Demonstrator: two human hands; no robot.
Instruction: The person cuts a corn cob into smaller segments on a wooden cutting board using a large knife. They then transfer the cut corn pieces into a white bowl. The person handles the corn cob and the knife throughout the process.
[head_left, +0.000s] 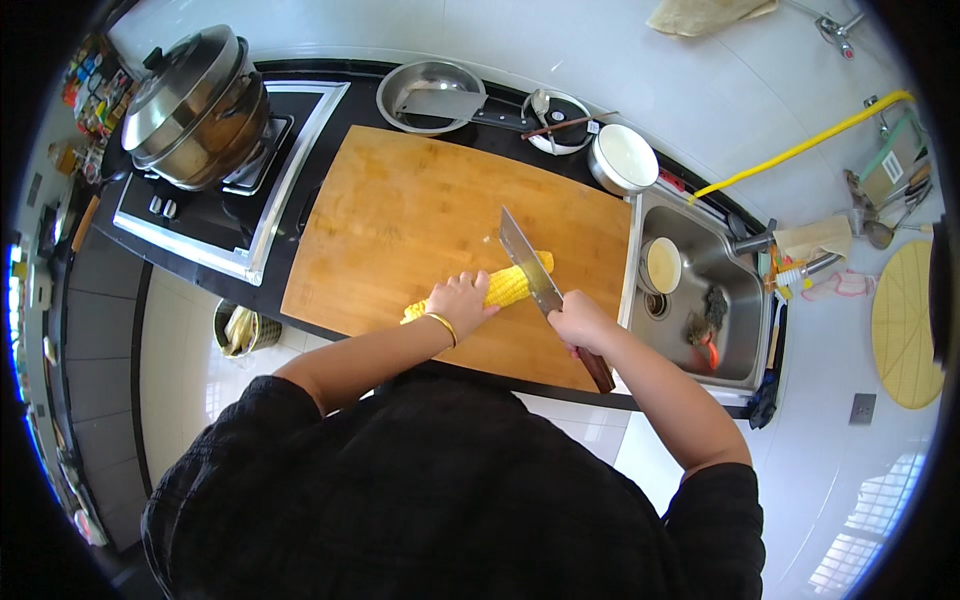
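Observation:
An ear of yellow corn [508, 286] lies slantwise on the large wooden cutting board [400, 210]. My left hand [461, 301], with a gold bangle at its wrist, is closed over the corn's middle and pins it to the board. My right hand [582, 322] grips the dark wooden handle of a cleaver [527, 258]. The cleaver's blade crosses the corn near its right end, edge toward the board; I cannot tell how deep it sits. A small pale crumb lies on the board left of the blade.
Left of the board, a lidded steamer pot [190, 110] stands on the gas stove [277, 190]. Behind are a steel bowl [430, 72] with another knife across it, a plate with utensils, and a white bowl [626, 158]. At right, the sink [735, 300] holds a bowl.

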